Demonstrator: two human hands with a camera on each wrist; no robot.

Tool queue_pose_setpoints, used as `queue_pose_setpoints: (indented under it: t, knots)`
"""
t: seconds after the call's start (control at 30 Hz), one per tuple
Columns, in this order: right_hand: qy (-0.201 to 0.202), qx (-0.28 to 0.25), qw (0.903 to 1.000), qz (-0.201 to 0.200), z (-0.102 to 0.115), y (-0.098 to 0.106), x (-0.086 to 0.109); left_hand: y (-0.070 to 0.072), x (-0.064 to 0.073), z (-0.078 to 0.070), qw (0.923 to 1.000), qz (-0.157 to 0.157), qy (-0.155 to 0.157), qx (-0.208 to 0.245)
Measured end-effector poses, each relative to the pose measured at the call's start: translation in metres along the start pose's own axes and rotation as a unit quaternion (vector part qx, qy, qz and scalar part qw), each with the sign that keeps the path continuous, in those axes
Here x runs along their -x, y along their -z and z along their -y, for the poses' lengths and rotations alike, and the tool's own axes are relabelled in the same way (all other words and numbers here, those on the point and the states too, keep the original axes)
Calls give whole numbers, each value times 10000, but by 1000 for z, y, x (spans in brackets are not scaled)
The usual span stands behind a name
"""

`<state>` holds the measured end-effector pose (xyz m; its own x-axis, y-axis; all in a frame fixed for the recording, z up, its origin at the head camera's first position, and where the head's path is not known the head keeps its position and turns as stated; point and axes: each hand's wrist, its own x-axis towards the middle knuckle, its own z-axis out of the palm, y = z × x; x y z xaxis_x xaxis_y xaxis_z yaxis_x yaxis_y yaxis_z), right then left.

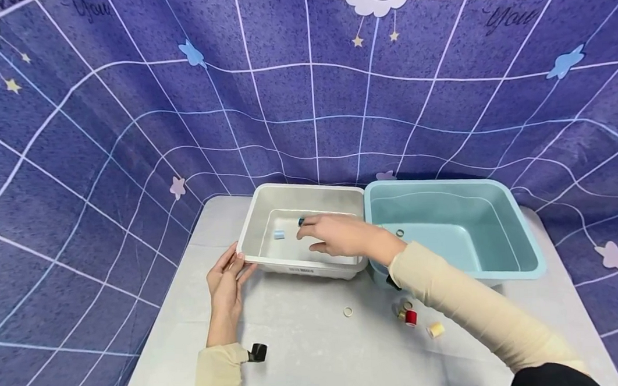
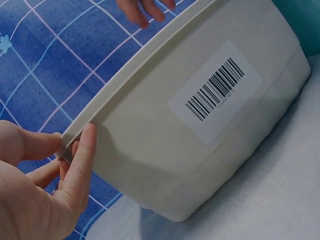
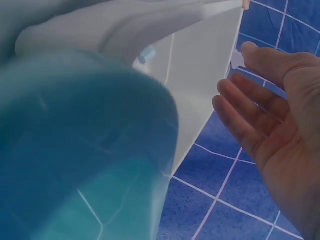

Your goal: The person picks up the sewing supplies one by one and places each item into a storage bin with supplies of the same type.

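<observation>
My left hand [image 1: 224,285] pinches the front left corner of the white bin [image 2: 150,145], thumb on top of the rim and fingers below it. Over that bin hovers my right hand [image 1: 337,233], its fingers loosely bent with nothing between them in the right wrist view. Inside the white bin lies a light blue spool [image 1: 279,234], seemingly of thread. A small dark and blue piece [image 1: 301,221] shows beside the right fingertips, partly hidden by them. The teal bin [image 1: 521,234] stands against the white one and holds a small ring [image 1: 399,233].
On the grey-white table [image 1: 307,356], in front of the bins, lie a pale ring [image 1: 348,311], a red spool [image 1: 411,318] and a yellow spool [image 1: 435,329]. Another ring [image 1: 407,305] sits by the red spool. A blue gridded curtain [image 1: 283,101] hangs behind.
</observation>
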<state>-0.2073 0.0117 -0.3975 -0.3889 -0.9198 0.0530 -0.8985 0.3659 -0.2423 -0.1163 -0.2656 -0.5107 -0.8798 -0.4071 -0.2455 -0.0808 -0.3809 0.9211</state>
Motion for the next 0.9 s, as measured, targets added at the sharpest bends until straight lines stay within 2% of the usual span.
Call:
queue_pose_setpoints:
  t: [0.23,0.47,0.73,0.9]
  knots:
    - [-29,-61,9996,-288,10,-6,13,0,1,-1,10000,-12,39,4]
    - [-254,-445,9969,-604,21,-11,28,-2,1,-1,10000,15,33,45]
    - [-374,-932,9895,-1044,27,-22,42,-3,1,-2,10000,53,0,38]
    - [-367,-1309,9816,-1338,32,-26,51,-3,2,-1,10000,40,-31,-20]
